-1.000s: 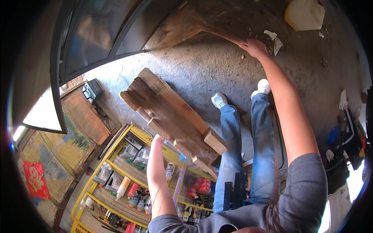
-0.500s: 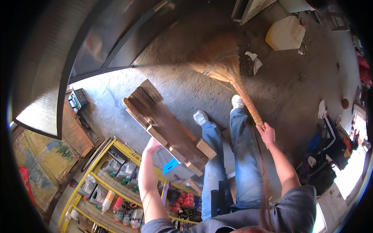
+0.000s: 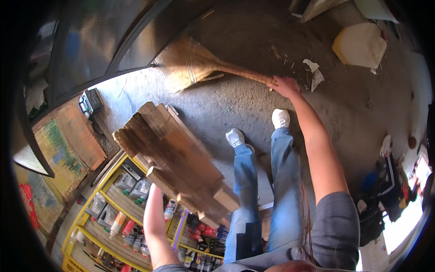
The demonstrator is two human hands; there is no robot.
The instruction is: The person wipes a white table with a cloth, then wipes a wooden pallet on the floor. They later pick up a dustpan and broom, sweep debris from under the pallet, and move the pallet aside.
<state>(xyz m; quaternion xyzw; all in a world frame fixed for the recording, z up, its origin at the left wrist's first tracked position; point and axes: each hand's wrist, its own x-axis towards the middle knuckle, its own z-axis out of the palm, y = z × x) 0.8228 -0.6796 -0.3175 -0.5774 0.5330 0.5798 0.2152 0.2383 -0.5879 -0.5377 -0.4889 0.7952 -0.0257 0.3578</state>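
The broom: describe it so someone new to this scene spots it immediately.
Start at the grey concrete floor ahead of the person's white shoes. The right hand grips a straw broom whose fan-shaped bristles reach the dark doorframe. Nothing else there is bristled.

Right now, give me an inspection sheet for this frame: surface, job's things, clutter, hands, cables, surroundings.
Surface: rough grey concrete floor, dusty.
Job's things: straw broom, head on the floor by the dark door frame.
Clutter: paper scraps; pale yellow canister.
Hands: right hand in a closed grip on the broom handle; left hand hidden behind the wooden pallet.
Cables: nothing seen.
Surroundings: yellow shelf rack of bottles, lower left.
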